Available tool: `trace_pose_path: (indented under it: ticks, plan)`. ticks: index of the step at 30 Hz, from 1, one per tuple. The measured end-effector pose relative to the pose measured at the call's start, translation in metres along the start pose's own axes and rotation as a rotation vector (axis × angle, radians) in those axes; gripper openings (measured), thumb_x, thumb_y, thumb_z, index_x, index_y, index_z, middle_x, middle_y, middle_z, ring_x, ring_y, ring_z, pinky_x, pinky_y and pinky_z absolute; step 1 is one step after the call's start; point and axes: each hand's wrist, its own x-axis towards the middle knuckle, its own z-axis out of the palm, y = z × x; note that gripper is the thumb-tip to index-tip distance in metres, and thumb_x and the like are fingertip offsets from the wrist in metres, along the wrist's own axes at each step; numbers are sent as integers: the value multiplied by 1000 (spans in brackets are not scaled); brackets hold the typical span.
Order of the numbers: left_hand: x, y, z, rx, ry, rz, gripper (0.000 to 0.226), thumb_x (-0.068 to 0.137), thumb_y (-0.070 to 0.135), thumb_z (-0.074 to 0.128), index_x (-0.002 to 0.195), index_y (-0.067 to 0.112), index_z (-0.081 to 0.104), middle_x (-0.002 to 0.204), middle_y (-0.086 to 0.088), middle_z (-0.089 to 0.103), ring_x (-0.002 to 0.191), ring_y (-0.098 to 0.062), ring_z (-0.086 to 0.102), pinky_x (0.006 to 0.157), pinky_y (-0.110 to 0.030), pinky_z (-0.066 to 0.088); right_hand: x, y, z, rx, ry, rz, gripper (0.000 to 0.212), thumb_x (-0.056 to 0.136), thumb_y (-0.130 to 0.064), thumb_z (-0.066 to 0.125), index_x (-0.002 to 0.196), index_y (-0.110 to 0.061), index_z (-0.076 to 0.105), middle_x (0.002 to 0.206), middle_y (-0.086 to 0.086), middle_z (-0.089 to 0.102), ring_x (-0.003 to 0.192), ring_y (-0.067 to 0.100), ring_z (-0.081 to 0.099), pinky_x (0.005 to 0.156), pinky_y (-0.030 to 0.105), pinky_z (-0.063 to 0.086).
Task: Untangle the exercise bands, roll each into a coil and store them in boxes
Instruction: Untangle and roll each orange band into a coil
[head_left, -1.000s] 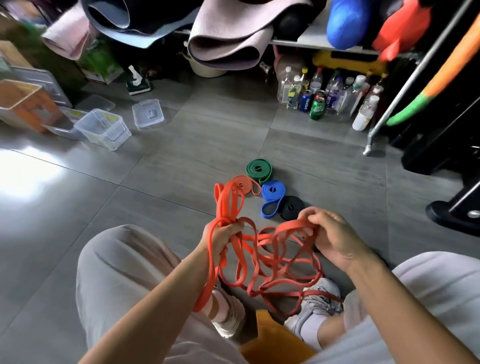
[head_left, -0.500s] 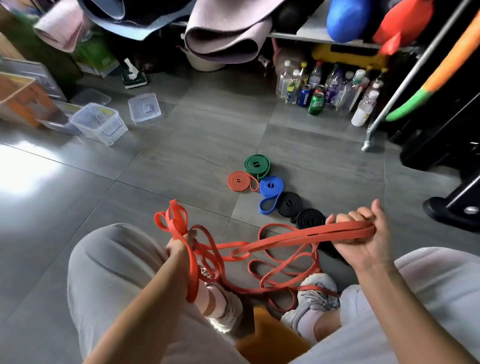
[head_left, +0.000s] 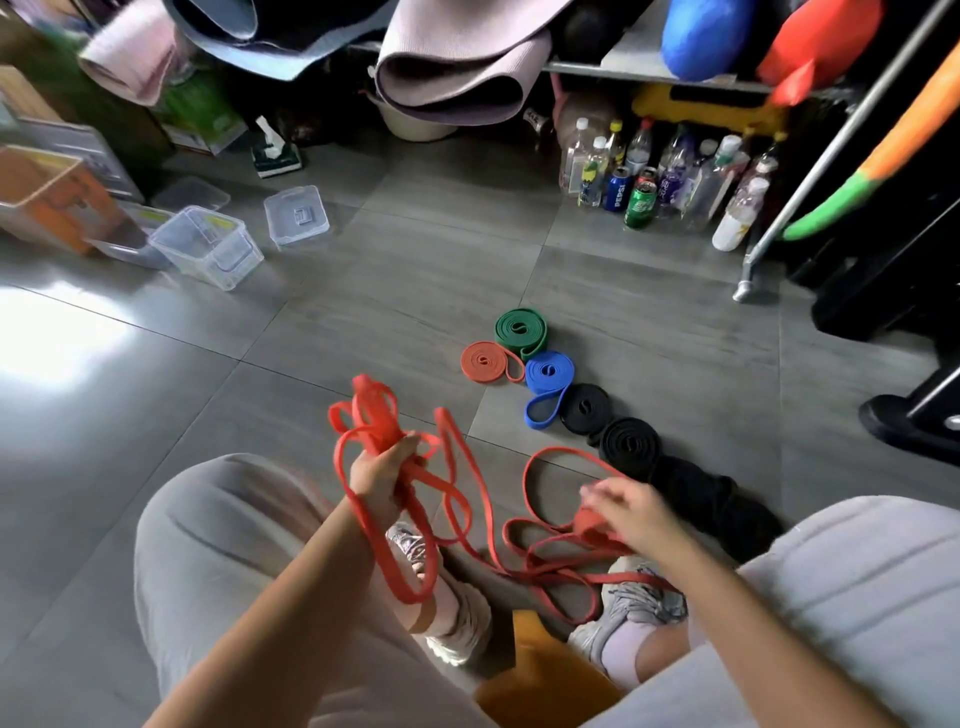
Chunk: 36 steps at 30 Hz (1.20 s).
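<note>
My left hand (head_left: 382, 475) grips a bunch of tangled orange-red bands (head_left: 457, 519), with loops sticking up above the fist and hanging down over my left shoe. Low on the right, my right hand (head_left: 631, 512) pinches another stretch of the same tangle near the floor. Rolled coils lie in a row on the tiles: an orange coil (head_left: 485, 362), a green coil (head_left: 521, 328), a blue coil (head_left: 548, 373) with a loose loop, and black coils (head_left: 628, 441) trailing toward my right knee. Clear plastic boxes (head_left: 208, 248) stand at the left.
A loose clear lid (head_left: 296, 214) and an orange bin (head_left: 47, 200) sit near the boxes. Bottles and cans (head_left: 654, 179) line the back under a shelf with rolled mats (head_left: 457, 67). A metal rack leg (head_left: 748, 283) and dark gym equipment (head_left: 914, 415) stand at right.
My right hand dropped from a raised, stretched pull at the right down toward the floor, and the band went slack. My left hand rose a little and moved right with its bunch.
</note>
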Motion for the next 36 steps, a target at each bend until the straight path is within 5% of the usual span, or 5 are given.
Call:
trace_pose_path:
  ticks: [6,20,25,29,36]
  plan:
    - [-17,27,17,322,-64,147,11,80,14,72,79,13,62,56,-3,48,44,-14,42,41,-21,29,-3,-18,19,-694,-245,-122,34,83,-47,59,108,-25,67,124,3,53,115,19,53,92,27,39]
    - [-96,101,51,177,-325,333,12,84,2,63,92,11,66,54,1,58,41,-6,48,38,-16,38,5,-70,12,-280,-94,-154,42,80,-31,65,121,-23,57,111,-4,60,103,13,58,80,23,39]
    - [-107,109,54,671,-563,586,26,78,2,73,81,23,58,50,21,58,47,11,49,49,-5,37,6,-108,8,261,85,-219,32,84,0,49,83,-30,60,89,-3,64,77,8,67,77,24,52]
    - [-103,99,60,760,-591,362,4,92,9,56,89,11,57,48,13,61,48,4,59,50,-14,49,2,-122,-13,267,267,-241,39,87,2,42,71,-27,61,76,-5,65,58,3,65,56,17,46]
    - [-110,76,64,1141,-497,711,47,72,17,80,115,21,63,84,18,61,84,-14,65,80,-17,47,-19,-134,-37,475,202,-212,51,95,-48,40,66,-23,73,71,-2,73,63,10,67,56,17,48]
